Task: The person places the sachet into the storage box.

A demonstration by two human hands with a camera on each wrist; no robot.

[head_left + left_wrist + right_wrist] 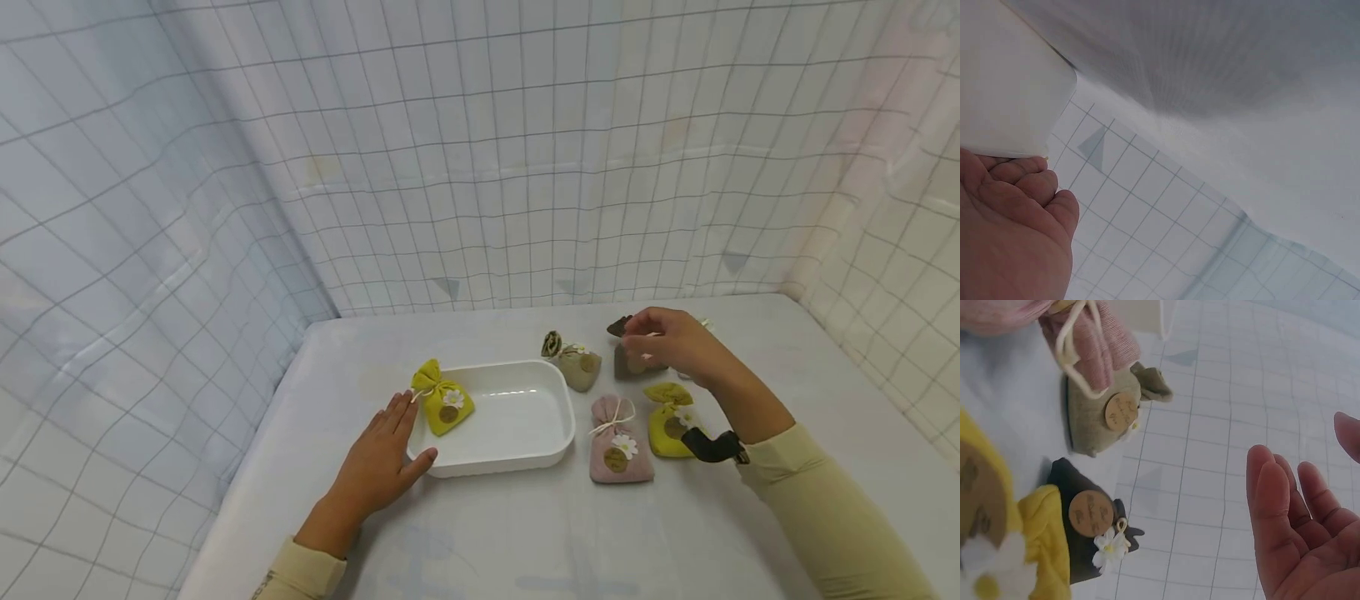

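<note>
My left hand [378, 462] lies at the left side of a white rectangular dish [495, 467], fingers straight along its rim. In the left wrist view its fingers touch the dish's edge. Inside the dish, near those fingertips, is a yellow-green fabric sachet [442, 408] with a white flower and round tag. My right hand [678, 346] hovers over a dark brown sachet [622, 364], partly covering it in the head view. The right wrist view shows that hand's loosely bent fingers apart from the dark sachet, with nothing between them.
Right of the dish sit a beige sachet [581, 371], a pink sachet [621, 454] tied with cord and another yellow sachet [667, 429]. Something pale [707, 323] shows partly behind the right hand. Grid-patterned cloth walls [480, 183] stand behind and beside the white table [510, 542].
</note>
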